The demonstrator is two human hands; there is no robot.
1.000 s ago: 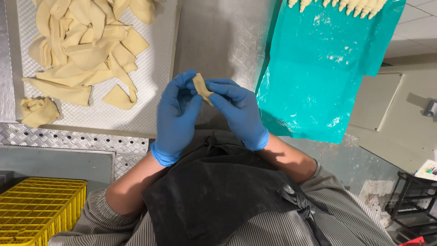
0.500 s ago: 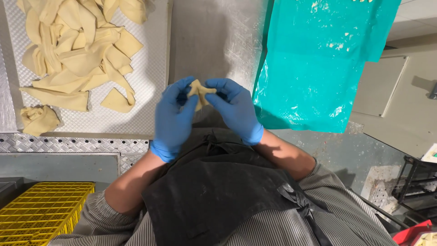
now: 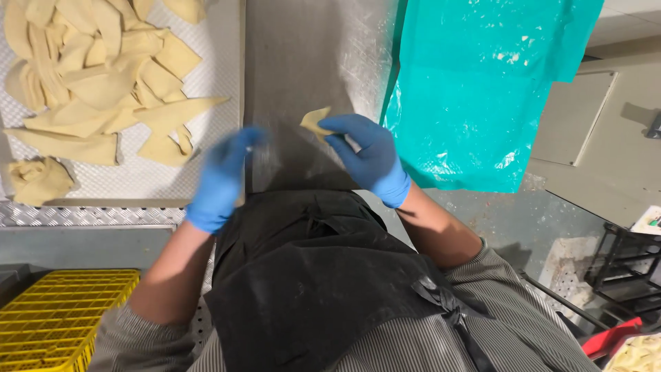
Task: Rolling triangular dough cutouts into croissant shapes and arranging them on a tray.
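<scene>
Both hands wear blue gloves. My right hand (image 3: 368, 157) pinches a small folded piece of pale dough (image 3: 315, 120) at its fingertips, above the steel table (image 3: 303, 62). My left hand (image 3: 222, 179) is blurred, holds nothing, and hangs apart from the dough, close to the right edge of a white perforated tray (image 3: 206, 83). On that tray lies a heap of flat triangular dough pieces (image 3: 103, 89), and a crumpled dough lump (image 3: 38, 180) sits at its near left corner.
A teal plastic sheet (image 3: 475, 89) covers the surface to the right. A yellow plastic crate (image 3: 55, 317) stands low at the left, below a ribbed metal ledge (image 3: 89, 215). My dark apron fills the lower middle. A black rack (image 3: 620, 262) stands at the far right.
Both hands held the dough piece together before. Now my left hand has let go and swung left toward the tray, while my right hand keeps the folded dough.
</scene>
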